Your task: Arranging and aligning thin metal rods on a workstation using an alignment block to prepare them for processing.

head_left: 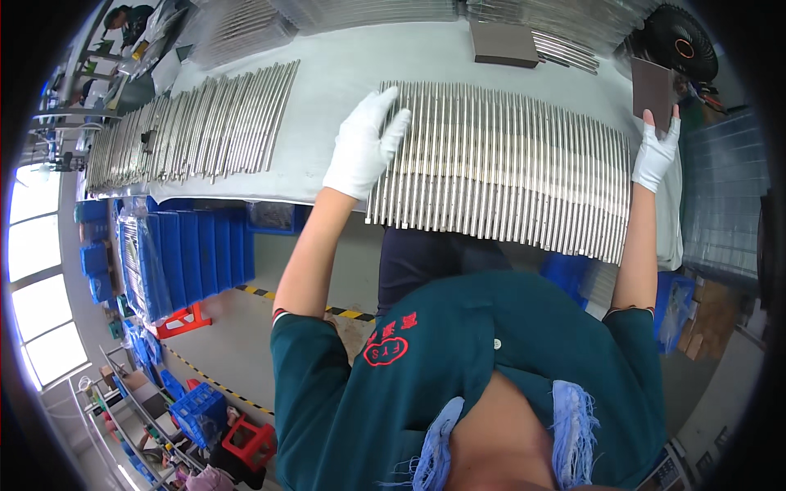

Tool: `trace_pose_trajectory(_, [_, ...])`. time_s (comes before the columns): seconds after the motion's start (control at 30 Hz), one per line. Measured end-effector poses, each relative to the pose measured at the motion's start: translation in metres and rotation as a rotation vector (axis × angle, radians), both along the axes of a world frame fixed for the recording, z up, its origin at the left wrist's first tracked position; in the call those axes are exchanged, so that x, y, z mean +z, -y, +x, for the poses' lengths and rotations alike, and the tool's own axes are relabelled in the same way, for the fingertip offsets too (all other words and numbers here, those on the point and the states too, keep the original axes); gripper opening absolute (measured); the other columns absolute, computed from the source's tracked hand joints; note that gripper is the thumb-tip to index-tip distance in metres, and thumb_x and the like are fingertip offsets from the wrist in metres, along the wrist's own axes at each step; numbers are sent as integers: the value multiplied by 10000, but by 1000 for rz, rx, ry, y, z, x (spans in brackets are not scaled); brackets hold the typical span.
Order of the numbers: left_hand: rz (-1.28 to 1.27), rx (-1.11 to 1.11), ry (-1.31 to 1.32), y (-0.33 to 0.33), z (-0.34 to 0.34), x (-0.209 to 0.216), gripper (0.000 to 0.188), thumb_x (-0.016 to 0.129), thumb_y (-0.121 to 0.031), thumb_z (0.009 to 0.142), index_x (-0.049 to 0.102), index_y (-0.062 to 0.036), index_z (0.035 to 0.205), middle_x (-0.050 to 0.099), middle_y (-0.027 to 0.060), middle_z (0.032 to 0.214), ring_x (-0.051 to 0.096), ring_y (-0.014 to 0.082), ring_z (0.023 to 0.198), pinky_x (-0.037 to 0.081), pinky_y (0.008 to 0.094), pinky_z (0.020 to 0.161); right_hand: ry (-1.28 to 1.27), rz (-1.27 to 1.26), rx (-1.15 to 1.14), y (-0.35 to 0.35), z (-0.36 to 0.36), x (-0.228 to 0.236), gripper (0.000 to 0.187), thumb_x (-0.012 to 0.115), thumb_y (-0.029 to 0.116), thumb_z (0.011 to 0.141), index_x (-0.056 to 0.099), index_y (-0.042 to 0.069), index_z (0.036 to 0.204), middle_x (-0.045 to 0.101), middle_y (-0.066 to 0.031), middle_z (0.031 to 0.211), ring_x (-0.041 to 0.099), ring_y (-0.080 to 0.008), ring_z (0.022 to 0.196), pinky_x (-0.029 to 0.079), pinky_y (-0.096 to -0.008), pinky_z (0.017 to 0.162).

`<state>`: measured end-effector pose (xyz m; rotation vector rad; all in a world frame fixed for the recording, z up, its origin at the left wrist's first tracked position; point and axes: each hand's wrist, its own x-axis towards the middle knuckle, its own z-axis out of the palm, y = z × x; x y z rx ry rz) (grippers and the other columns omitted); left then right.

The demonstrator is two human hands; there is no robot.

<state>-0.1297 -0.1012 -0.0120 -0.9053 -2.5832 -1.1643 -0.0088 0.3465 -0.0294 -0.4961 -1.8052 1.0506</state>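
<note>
A long row of thin metal rods (499, 168) lies side by side on the pale table in front of me. My left hand (366, 143), in a white glove, rests at the row's left end with fingers stretched out and thumb apart, touching the outermost rods. Beyond the row's right end, my right hand (657, 155) grips a flat, dark brown rectangular block (652, 92). Bare fingertips poke out of that glove and press on the block's lower part. Its far side is hidden.
More metal rods (196, 123) lie loosely at the table's left. A brown box-like block (503, 44) sits at the back beside a few rods (565, 51). A black fan (678, 42) stands far right. Blue bins (201, 250) and a red stool (184, 320) are below left.
</note>
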Motion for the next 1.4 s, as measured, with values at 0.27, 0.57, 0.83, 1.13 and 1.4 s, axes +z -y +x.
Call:
trace_pose_trajectory(0.27, [-411,-357,-109,-6,103,19,739,734,-440,782,516,-22,1351,524,156,1386,465,333,1312,330,438,1129,-22,-30,4,-3,2,-4,667,740,149,896,410,64,1469,561,-110,1339,555,-191,1184,418,-311,1035])
trace_pose_trajectory(0.57, [-445,-315,-333,2,101,-2,621,736,-175,697,562,-69,1283,576,112,1291,515,295,1247,368,427,1093,261,-67,544,104,5,44,686,770,164,862,455,129,1470,551,-76,1390,552,-171,1204,428,-307,1041])
trace_pose_trajectory(0.83, [-343,-374,-251,5,104,9,535,755,-243,701,602,-110,1197,598,97,1226,555,276,1168,426,424,1029,672,127,867,168,9,65,597,731,95,846,539,177,1405,603,-86,1362,571,-189,1250,433,-296,1057])
trace_pose_trajectory(1.13, [-234,-380,-326,6,99,2,491,750,-302,706,605,-83,1120,607,128,1168,597,292,1076,487,409,933,572,332,987,196,-6,60,550,692,17,832,592,193,1344,671,-106,1223,658,-243,1119,528,-315,962])
trace_pose_trajectory(1.4, [-236,-374,-388,4,99,-3,454,729,-281,714,594,-76,1096,610,122,1146,605,280,1060,490,396,930,510,406,999,207,-7,63,589,685,-57,804,607,190,1333,682,-116,1196,674,-236,1074,554,-319,922])
